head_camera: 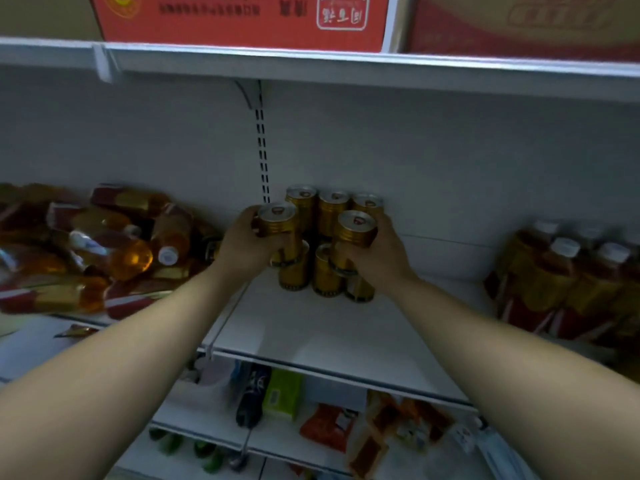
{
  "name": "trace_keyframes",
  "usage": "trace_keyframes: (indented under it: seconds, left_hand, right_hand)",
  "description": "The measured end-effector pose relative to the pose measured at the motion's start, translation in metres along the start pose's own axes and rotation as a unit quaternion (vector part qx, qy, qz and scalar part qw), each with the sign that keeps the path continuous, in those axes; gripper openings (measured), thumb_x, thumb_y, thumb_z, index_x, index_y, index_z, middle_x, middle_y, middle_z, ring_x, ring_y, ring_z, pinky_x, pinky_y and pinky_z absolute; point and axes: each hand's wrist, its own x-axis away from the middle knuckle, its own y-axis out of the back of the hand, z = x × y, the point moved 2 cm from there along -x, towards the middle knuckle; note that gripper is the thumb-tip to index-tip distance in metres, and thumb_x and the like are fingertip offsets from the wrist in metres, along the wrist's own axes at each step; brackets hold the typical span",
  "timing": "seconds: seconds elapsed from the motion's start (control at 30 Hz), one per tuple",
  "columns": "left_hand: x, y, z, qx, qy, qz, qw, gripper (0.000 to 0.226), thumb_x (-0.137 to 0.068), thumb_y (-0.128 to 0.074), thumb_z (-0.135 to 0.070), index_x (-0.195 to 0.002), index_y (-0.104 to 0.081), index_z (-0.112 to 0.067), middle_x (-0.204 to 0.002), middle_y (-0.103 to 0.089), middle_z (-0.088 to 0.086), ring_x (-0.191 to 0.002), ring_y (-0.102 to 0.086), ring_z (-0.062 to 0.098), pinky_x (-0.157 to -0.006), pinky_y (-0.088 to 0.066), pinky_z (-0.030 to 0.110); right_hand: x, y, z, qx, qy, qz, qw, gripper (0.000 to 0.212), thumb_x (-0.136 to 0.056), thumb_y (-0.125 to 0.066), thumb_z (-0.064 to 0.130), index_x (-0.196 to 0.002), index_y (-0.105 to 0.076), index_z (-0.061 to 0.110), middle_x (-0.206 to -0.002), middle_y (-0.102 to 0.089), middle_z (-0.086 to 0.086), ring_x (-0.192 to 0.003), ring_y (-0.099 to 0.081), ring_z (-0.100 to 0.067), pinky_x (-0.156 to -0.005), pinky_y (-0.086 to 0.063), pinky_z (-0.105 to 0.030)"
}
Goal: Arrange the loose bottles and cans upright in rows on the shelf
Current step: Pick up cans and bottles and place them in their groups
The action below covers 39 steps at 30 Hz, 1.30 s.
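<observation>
Several gold cans (325,271) stand upright in rows at the back middle of the white shelf (311,334). My left hand (242,247) grips one gold can (278,220) upright, held above the left side of the group. Over the group's right side, a second gold can (356,228) sits upright in the grip of my right hand (377,254). A heap of amber bottles (114,244) with white caps and red labels lies on its side to the left.
Upright amber bottles (568,282) in a wrapped pack stand at the right of the shelf. Red cartons (242,19) sit on the shelf above. Lower shelves hold packets and a green box (282,393). Bare shelf surface lies in front of the cans.
</observation>
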Motion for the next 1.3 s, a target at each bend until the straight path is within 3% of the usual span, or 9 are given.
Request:
trace_keyframes:
  seconds: [0.13,0.27,0.4,0.6,0.73,0.9,1.0,1.1,1.3]
  left_hand:
    - [-0.029,-0.012,0.007,0.026,0.016,0.035,0.999,0.047,-0.07,-0.074,-0.012,-0.11,-0.058,-0.031,-0.098,-0.066,-0.014,-0.091,-0.063,0.005,-0.08,-0.052,0.029]
    - [-0.047,-0.023,0.022,0.009,-0.006,0.076,0.997,0.045,-0.073,-0.072,-0.011,-0.083,-0.063,-0.053,-0.079,-0.067,-0.027,-0.075,-0.061,-0.013,-0.066,-0.048,0.016]
    - [-0.06,-0.034,0.038,0.038,0.009,0.078,0.996,0.047,-0.078,-0.073,-0.015,-0.112,-0.048,-0.037,-0.097,-0.055,-0.028,-0.077,-0.055,-0.021,-0.059,-0.043,0.002]
    - [-0.069,-0.036,0.051,0.025,0.025,0.122,0.992,0.075,-0.077,-0.075,-0.02,-0.139,-0.034,-0.024,-0.114,-0.054,-0.02,-0.102,-0.054,-0.001,-0.071,-0.047,0.009]
    - [-0.065,-0.028,0.049,0.02,0.072,0.141,0.987,0.106,-0.071,-0.079,-0.033,-0.149,-0.007,-0.029,-0.143,-0.036,-0.005,-0.13,-0.037,0.018,-0.103,-0.039,0.044]
    - [-0.029,-0.014,0.035,-0.066,-0.05,0.092,0.992,0.08,-0.073,-0.07,-0.047,-0.139,-0.029,-0.028,-0.145,-0.036,-0.001,-0.131,-0.037,0.017,-0.104,-0.038,0.044]
    - [0.007,-0.019,0.02,-0.125,-0.18,0.047,0.975,0.049,-0.078,-0.066,-0.034,-0.121,-0.043,-0.028,-0.129,-0.043,-0.004,-0.115,-0.043,0.013,-0.092,-0.038,0.033]
    - [0.038,-0.048,0.009,-0.149,-0.185,0.143,0.961,0.05,-0.083,-0.067,-0.031,-0.128,-0.047,-0.021,-0.13,-0.046,-0.003,-0.113,-0.041,0.006,-0.094,-0.037,0.031]
    - [0.079,-0.131,-0.009,-0.222,-0.114,0.32,0.914,0.065,-0.085,-0.062,-0.044,-0.14,-0.036,-0.021,-0.146,-0.035,0.001,-0.128,-0.038,0.018,-0.095,-0.029,0.022]
  right_hand:
    - [-0.027,-0.015,-0.006,0.003,0.028,0.016,0.999,0.046,-0.074,-0.076,0.022,-0.116,-0.058,0.029,-0.109,-0.066,0.011,-0.1,-0.062,-0.007,-0.081,-0.048,-0.02]
    - [-0.048,-0.029,-0.013,0.001,0.029,0.034,0.999,0.043,-0.073,-0.075,0.021,-0.113,-0.06,0.018,-0.106,-0.068,0.003,-0.098,-0.064,-0.013,-0.089,-0.053,-0.041]
    - [-0.057,-0.042,-0.018,0.014,0.07,0.034,0.997,0.057,-0.074,-0.076,0.023,-0.125,-0.053,0.021,-0.119,-0.061,0.003,-0.109,-0.058,-0.012,-0.096,-0.048,-0.04]
    - [-0.063,-0.04,-0.029,0.054,0.047,0.069,0.995,0.077,-0.072,-0.078,0.035,-0.138,-0.04,0.024,-0.135,-0.051,0.0,-0.121,-0.051,-0.017,-0.101,-0.045,-0.043]
    - [-0.06,-0.019,-0.016,0.088,0.036,0.094,0.991,0.069,-0.069,-0.077,0.043,-0.129,-0.047,0.029,-0.128,-0.056,0.008,-0.115,-0.055,-0.013,-0.095,-0.047,-0.038]
    - [-0.032,0.02,-0.013,0.163,0.023,0.056,0.985,0.057,-0.076,-0.071,0.051,-0.123,-0.052,0.026,-0.108,-0.06,0.006,-0.101,-0.057,-0.012,-0.085,-0.048,-0.021]
    - [-0.008,0.049,-0.029,0.245,-0.057,0.036,0.967,0.09,-0.076,-0.062,0.066,-0.147,-0.029,0.021,-0.144,-0.039,-0.005,-0.13,-0.04,-0.018,-0.104,-0.035,-0.027]
    - [0.019,0.081,-0.044,0.293,-0.111,0.012,0.949,0.094,-0.078,-0.058,0.068,-0.15,-0.022,0.02,-0.153,-0.029,-0.006,-0.136,-0.034,-0.023,-0.107,-0.028,-0.031]
    - [0.069,0.158,-0.065,0.358,-0.139,-0.023,0.923,0.073,-0.082,-0.059,0.058,-0.14,-0.041,0.018,-0.138,-0.047,-0.007,-0.124,-0.046,-0.029,-0.092,-0.04,-0.032]
